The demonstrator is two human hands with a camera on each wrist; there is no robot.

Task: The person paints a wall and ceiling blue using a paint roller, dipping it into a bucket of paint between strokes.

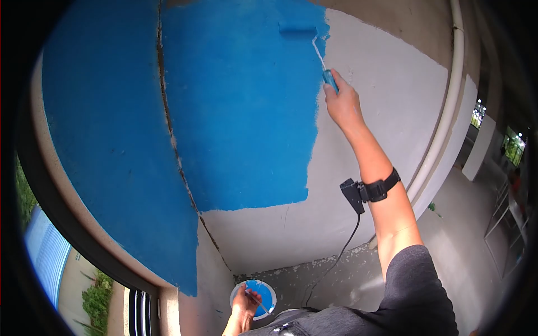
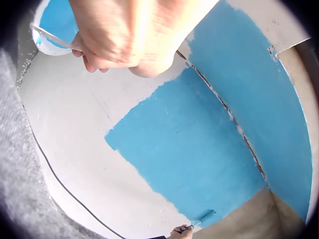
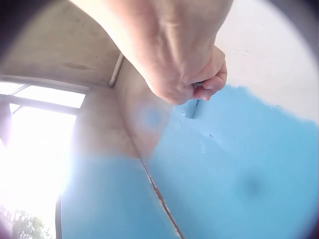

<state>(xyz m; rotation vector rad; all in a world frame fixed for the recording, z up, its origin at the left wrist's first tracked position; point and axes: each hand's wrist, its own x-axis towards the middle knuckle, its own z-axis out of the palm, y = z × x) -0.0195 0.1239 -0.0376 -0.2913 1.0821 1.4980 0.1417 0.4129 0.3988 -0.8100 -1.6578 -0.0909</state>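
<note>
High on the wall, the right hand (image 1: 343,106) grips the blue handle (image 1: 330,81) of a paint roller, its thumb along the handle. The blue-coated roller (image 1: 298,32) lies against the blue paint near its right edge; in the right wrist view the roller (image 3: 191,109) is partly hidden behind the hand (image 3: 184,69). Low down, the left hand (image 1: 245,305) holds the thin handle of the paint bucket (image 1: 273,295), which has blue paint (image 1: 263,289) inside. In the left wrist view the handle (image 2: 52,37) runs from the bucket's rim to the fingers of the hand (image 2: 124,37).
A cracked corner seam (image 1: 176,151) divides two blue-painted wall faces. White wall (image 1: 381,84) lies right of and below the blue. A pale vertical pipe (image 1: 448,106) stands at the right, a window frame (image 1: 67,218) at the left. A black cable (image 1: 342,255) hangs from the right forearm's strap.
</note>
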